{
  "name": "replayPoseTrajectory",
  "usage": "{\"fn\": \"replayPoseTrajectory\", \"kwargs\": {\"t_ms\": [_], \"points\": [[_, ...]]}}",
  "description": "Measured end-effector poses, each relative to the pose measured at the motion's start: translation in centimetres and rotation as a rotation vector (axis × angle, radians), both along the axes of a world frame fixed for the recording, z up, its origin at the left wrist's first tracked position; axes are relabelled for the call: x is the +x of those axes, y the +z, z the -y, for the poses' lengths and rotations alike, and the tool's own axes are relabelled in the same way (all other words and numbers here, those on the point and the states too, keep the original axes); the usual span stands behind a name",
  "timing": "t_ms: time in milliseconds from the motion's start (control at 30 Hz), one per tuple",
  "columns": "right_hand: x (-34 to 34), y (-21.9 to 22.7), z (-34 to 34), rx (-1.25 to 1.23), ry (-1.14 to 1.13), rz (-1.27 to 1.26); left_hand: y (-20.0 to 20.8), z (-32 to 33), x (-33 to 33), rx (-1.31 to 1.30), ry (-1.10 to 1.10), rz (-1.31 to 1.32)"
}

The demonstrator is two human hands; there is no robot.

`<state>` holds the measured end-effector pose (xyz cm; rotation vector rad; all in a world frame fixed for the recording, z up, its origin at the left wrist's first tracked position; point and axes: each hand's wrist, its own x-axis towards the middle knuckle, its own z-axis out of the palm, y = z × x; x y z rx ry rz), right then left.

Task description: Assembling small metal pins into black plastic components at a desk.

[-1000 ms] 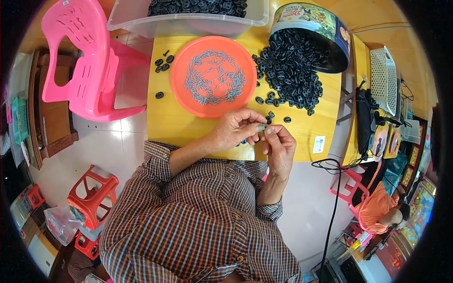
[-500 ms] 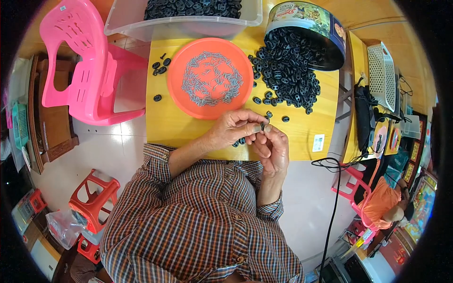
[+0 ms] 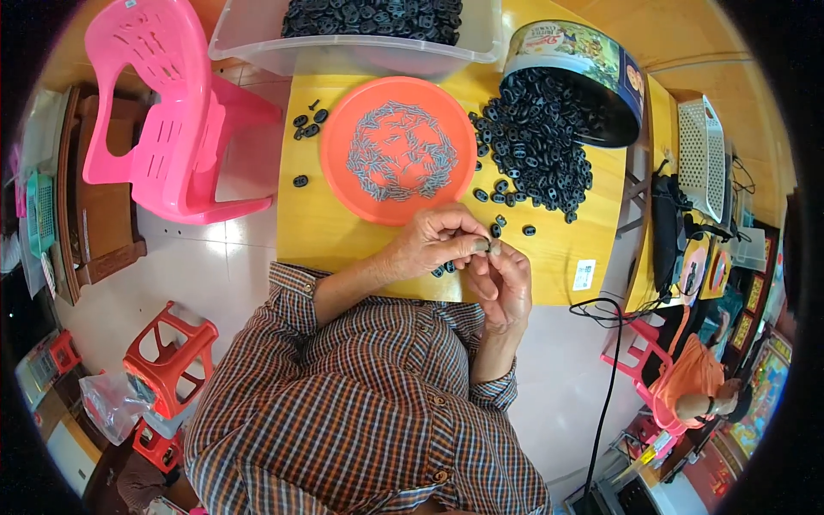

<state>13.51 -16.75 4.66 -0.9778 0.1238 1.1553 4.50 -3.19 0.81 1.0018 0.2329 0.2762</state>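
Observation:
Above the table's near edge, my left hand point(image 3: 435, 244) and my right hand point(image 3: 505, 283) meet fingertip to fingertip. Both are closed in a pinch on a small black oval part point(image 3: 490, 246), mostly covered by the fingers. Just beyond my left hand, a round orange-red tray point(image 3: 340, 184) carries many thin grey metal pins point(image 3: 402, 190) spread in a rough ring. Loose black oval parts point(image 3: 530, 230) with two holes lie beside my fingers, and a few more point(image 3: 449, 268) sit partly hidden beneath my left hand. A large heap of them point(image 3: 541, 163) spreads at the right.
A tipped round tin point(image 3: 562, 47) spills the heap. At the back stands a clear plastic bin point(image 3: 356, 53) of black parts. A pink chair point(image 3: 167, 129) stands left, red stools point(image 3: 174, 352) lower left. A black cable point(image 3: 608, 386) hangs right; a person in orange point(image 3: 693, 378) is beyond.
The view has shifted, so the table and tray appear slightly farther right and lower. My hands stay joined around the small part, with only slight finger movement.

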Motion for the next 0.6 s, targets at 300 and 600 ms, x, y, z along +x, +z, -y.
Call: {"fn": "replayPoseTrajectory", "kwargs": {"t_ms": [300,600], "points": [[0.3,-0.1,0.2,-0.023,0.063,0.107,0.5,-0.4,-0.5,0.338,0.067,0.038],[0.1,-0.8,-0.1,-0.059,-0.005,0.136,1.4,-5.3,-1.6,1.195,0.397,-0.249]]}}
